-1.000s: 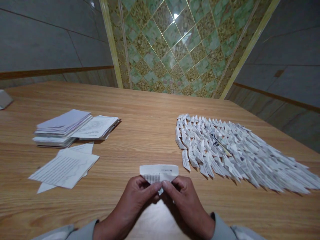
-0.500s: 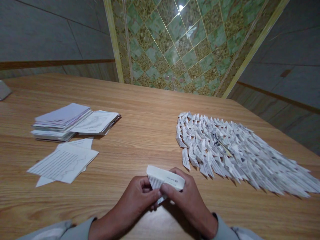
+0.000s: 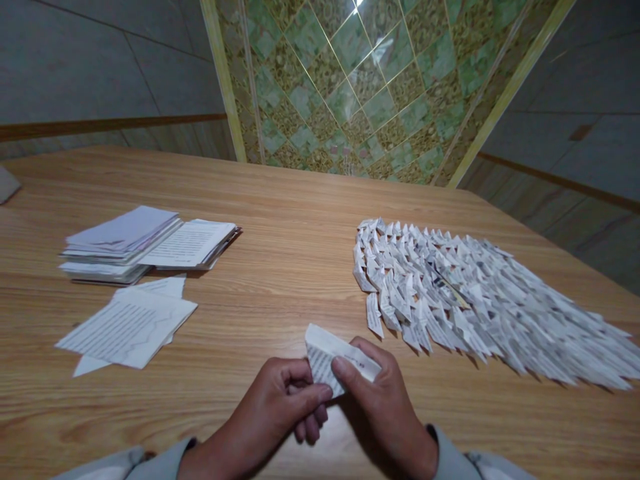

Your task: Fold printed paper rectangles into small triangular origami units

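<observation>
A folded piece of printed paper (image 3: 323, 357) is held between both hands, just above the table near its front. My left hand (image 3: 287, 400) pinches its lower left side between thumb and fingers. On the right side, my right hand (image 3: 377, 383) grips it, thumb pressed on the front face and fingers behind. A folded strip runs along the paper's upper edge, with small print on it. Several folded paper boats (image 3: 465, 293) stand packed in rows at the right, beyond my right hand.
At the left lies a stack of cut paper sheets (image 3: 120, 230), with a smaller printed pile (image 3: 193, 241) against it. Nearer me are loose printed sheets (image 3: 127, 330). Wood-grain table (image 3: 280, 267) meets a tiled wall (image 3: 350, 87) at the back. A pale object (image 3: 7, 185) sits at the far left edge.
Both hands have shifted slightly right with the folded paper, which is now tilted more. My right thumb has slid up and right on it; the left fingers show more below.
</observation>
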`<state>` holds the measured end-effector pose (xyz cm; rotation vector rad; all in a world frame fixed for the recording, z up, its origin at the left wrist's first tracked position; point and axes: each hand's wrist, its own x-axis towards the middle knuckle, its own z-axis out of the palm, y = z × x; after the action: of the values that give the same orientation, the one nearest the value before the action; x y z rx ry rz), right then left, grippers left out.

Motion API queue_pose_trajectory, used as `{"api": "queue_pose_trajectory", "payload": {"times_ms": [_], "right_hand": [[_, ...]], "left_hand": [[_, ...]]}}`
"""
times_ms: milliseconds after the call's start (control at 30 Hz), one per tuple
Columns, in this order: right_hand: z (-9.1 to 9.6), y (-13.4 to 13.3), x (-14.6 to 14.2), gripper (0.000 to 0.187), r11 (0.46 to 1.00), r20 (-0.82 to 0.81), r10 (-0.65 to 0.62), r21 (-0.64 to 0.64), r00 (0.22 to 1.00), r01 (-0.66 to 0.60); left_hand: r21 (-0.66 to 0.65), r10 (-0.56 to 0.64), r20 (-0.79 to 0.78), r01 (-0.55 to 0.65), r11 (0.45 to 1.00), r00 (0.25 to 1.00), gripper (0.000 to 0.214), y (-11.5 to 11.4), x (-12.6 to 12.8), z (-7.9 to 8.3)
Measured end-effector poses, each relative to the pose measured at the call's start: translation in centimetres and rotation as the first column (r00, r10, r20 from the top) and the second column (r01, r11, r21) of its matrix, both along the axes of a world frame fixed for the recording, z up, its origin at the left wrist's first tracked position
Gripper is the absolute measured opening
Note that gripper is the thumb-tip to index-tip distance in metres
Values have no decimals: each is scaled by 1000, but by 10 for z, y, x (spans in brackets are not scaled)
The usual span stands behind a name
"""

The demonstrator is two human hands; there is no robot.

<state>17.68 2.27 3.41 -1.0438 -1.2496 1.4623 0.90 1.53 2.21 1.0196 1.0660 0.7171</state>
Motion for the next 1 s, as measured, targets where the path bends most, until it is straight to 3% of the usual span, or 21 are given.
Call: {"api": "queue_pose_trajectory", "payload": {"times_ms": [367, 533, 800, 1000], "right_hand": [[3, 3, 4, 39, 1000, -10, 0, -23, 1000, 0], [1, 2, 4, 34, 1000, 61, 14, 17, 998, -16], [4, 4, 5, 34, 999, 92, 17, 40, 996, -21], [1, 4, 6, 33, 998, 111, -13, 67, 994, 6]], "left_hand": [[98, -22, 26, 19, 995, 999, 38, 2, -3, -1], [260, 103, 88, -122, 958, 991, 29, 10, -11, 1], [251, 118, 51, -127, 960, 992, 40, 15, -18, -6], [163, 49, 180, -79, 983, 982, 34, 14, -10, 2]]}}
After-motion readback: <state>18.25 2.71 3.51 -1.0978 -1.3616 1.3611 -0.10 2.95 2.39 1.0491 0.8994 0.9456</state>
